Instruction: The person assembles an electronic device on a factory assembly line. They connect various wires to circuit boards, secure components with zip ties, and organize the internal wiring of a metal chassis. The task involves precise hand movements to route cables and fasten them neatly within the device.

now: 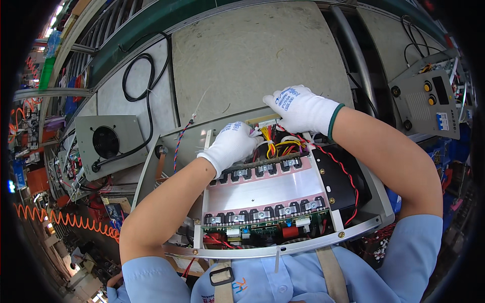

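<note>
An opened grey metal chassis (179, 134) lies before me, with a circuit board and a silver heat sink (252, 191) inside. My left hand (235, 144), in a white glove, reaches in behind the heat sink. Its fingers are closed beside a bundle of yellow wires (269, 141); what they pinch is too small to make out. My right hand (300, 108), also gloved, is bent over the chassis's far panel, with fingers on its outer side and thumb inside. Twisted red and black wires (341, 169) run along the right side. A thin multicoloured cable (181, 144) sticks up at the left.
At the left stands a grey unit with a round fan (105, 142) and a black power cable (149, 101). Another grey unit with knobs (427, 103) is at the far right. A metal rail (353, 53) borders the pale board (252, 55). An orange coiled hose (65, 219) hangs at lower left.
</note>
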Tool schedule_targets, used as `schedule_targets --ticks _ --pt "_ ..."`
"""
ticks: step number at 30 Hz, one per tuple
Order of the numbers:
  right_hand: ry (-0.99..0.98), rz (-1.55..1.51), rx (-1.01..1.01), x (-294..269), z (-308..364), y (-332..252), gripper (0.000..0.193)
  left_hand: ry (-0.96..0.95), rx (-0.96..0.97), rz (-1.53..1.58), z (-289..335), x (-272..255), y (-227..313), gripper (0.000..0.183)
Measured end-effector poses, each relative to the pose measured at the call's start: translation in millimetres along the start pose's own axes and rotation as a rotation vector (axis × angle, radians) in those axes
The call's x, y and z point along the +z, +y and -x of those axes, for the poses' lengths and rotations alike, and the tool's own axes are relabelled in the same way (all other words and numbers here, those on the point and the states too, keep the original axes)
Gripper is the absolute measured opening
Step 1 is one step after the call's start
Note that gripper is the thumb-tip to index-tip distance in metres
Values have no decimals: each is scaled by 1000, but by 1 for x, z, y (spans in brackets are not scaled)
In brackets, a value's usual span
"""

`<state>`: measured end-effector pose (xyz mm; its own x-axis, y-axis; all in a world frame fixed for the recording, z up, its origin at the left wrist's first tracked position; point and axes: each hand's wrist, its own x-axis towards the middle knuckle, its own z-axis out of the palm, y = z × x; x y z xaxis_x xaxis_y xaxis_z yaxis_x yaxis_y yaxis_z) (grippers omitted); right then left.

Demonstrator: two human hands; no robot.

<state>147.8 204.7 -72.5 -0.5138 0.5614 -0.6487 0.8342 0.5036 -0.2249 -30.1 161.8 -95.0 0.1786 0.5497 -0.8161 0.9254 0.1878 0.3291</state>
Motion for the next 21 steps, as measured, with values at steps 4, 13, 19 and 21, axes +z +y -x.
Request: schedule_targets --ticks 4,13,19,21 --pt "46 -2 30 1 0 -5 52 25 83 -184 5 -8 -3 49" --pt "-92 -383 -13 -8 6 9 96 36 4 386 12 -40 -6 35" --pt "-28 -303 0 6 -2 9 85 -7 48 733 7 -28 -14 23" --pt "-21 -279 24 8 -3 8 80 7 63 741 4 -25 -16 20"
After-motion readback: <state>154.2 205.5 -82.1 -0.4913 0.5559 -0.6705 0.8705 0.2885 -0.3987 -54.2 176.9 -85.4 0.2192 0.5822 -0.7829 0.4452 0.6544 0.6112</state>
